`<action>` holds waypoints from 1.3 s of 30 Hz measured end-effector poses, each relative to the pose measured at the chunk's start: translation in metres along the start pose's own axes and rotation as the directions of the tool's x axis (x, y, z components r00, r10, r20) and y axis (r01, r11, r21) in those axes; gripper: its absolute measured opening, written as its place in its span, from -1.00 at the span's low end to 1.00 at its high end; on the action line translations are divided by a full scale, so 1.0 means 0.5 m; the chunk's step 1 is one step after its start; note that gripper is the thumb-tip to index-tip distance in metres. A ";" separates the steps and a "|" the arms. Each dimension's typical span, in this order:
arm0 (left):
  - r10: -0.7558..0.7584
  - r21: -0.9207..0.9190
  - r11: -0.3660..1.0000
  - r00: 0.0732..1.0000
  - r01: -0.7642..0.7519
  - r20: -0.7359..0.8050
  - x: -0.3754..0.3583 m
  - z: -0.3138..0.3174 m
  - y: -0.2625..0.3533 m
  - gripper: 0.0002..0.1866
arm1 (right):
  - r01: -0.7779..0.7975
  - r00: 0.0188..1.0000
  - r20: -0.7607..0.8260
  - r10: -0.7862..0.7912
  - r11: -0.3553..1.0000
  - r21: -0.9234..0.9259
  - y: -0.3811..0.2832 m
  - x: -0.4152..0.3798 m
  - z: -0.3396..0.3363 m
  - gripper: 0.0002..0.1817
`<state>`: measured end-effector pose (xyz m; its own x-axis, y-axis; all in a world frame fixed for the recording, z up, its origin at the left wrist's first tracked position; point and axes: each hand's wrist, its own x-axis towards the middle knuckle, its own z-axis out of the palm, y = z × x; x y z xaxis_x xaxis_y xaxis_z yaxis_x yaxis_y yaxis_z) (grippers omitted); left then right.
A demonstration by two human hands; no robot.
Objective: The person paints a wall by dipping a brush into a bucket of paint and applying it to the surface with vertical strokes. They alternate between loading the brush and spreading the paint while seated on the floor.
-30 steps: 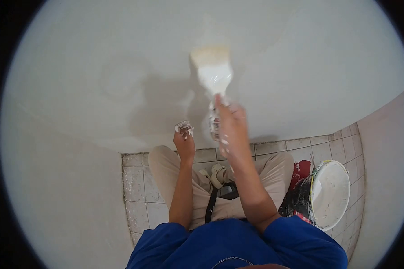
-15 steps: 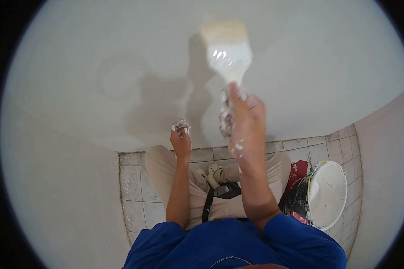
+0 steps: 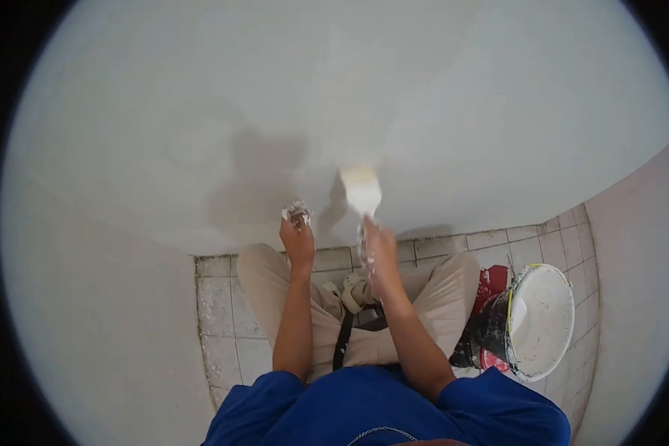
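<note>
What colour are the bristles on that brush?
Pale cream-yellow: the bristles show in the head view, slightly blurred, above the white part of the brush.

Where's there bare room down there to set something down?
Bare, speckled tiles lie between the left wall and left knee; a strip runs between bucket and right wall. Crowded: around the shoes, beside the red object left of the bucket, and before the front wall, where the right hand holds the brush.

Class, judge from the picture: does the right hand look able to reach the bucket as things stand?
Probably yes: the right hand holds a brush, but the bucket is uncovered on that side, with mainly the bent right knee between.
</note>
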<state>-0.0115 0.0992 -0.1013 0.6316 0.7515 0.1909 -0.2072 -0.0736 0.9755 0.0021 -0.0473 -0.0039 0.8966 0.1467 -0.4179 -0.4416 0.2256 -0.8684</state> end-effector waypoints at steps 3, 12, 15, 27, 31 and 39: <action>-0.019 0.065 0.998 0.999 0.017 0.029 0.002 -0.008 0.006 -0.77 | 0.263 0.958 0.119 -0.263 0.965 0.018 -0.149 -0.064 0.056 -0.64; -0.023 0.068 0.997 1.000 0.022 0.011 0.001 0.003 0.019 -0.79 | -0.245 0.966 0.147 0.214 0.939 0.243 0.189 0.049 -0.016 -0.63; -0.031 0.033 0.999 0.999 0.031 -0.012 0.006 0.010 0.023 -0.78 | -0.320 0.945 0.113 0.308 0.940 0.114 0.125 0.028 -0.032 -0.68; -0.085 0.079 0.994 0.995 0.081 0.046 -0.003 -0.004 0.028 -0.76 | 0.264 0.886 0.342 -0.314 0.947 0.186 -0.229 -0.043 0.145 -0.64; -0.076 0.107 0.992 0.996 0.071 0.044 0.001 -0.002 0.028 -0.76 | 0.000 0.960 0.280 -0.023 0.997 0.080 -0.059 -0.012 0.088 -0.66; -0.018 0.069 0.997 0.999 0.016 0.039 -0.012 -0.003 0.022 -0.79 | 0.505 0.840 0.214 -0.499 0.863 0.029 -0.291 -0.147 0.093 -0.72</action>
<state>-0.0188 0.0949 -0.0919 0.6642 0.7263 0.1770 -0.1451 -0.1070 0.9836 -0.0008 -0.0462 0.1655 0.9663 0.2165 0.1390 0.0706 0.2965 -0.9524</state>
